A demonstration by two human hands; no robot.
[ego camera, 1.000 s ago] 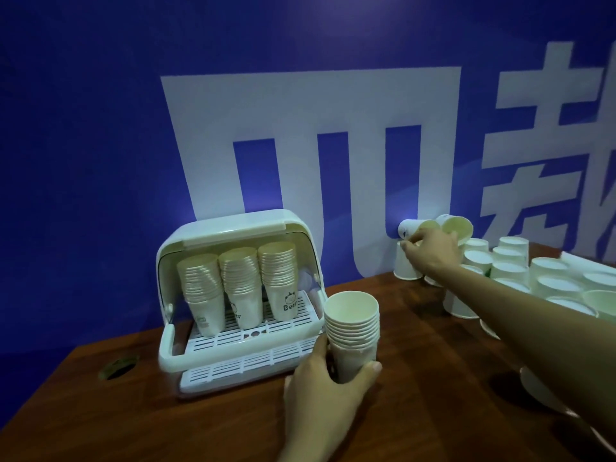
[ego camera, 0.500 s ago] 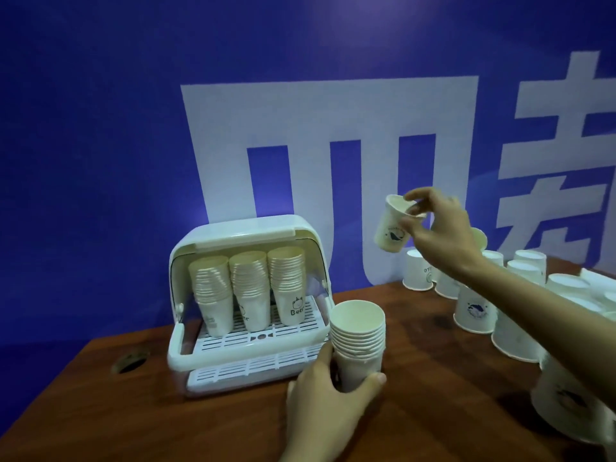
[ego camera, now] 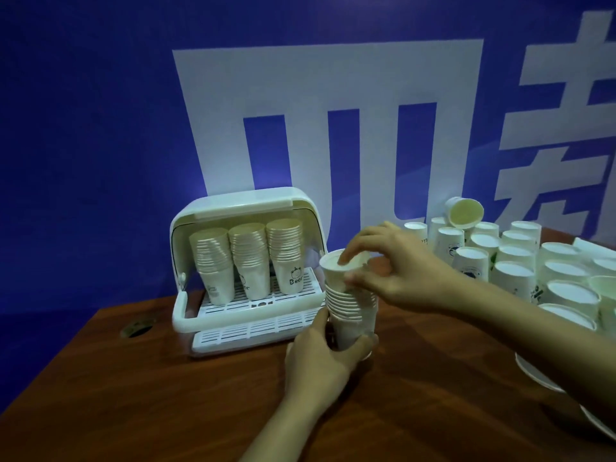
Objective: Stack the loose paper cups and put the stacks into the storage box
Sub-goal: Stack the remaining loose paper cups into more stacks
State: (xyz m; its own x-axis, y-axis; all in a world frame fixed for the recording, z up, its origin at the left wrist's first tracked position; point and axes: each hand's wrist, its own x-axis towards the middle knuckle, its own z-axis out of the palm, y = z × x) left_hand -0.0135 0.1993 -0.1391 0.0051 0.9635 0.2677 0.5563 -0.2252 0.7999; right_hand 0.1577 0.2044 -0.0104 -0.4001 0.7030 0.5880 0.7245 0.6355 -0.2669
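A stack of white paper cups (ego camera: 350,308) stands on the brown table just right of the white storage box (ego camera: 233,208). My left hand (ego camera: 323,355) grips the bottom of the stack. My right hand (ego camera: 390,271) pinches the rim of the top cup (ego camera: 340,266), which sits tilted in the stack. The box's lid is up, and three cup stacks (ego camera: 250,261) stand side by side on its slotted tray. Several loose cups (ego camera: 513,261) stand upside down at the right, with one cup (ego camera: 465,211) lying on its side on top of them.
The brown wooden table (ego camera: 166,395) has a round cable hole (ego camera: 136,328) left of the box. A blue wall with large white characters rises directly behind the table. White plates or lids (ego camera: 540,375) lie at the right edge under my right forearm.
My right hand lifted one cup from the loose group at the right, carried it left and down, and now sets it into the stack that my left hand holds.
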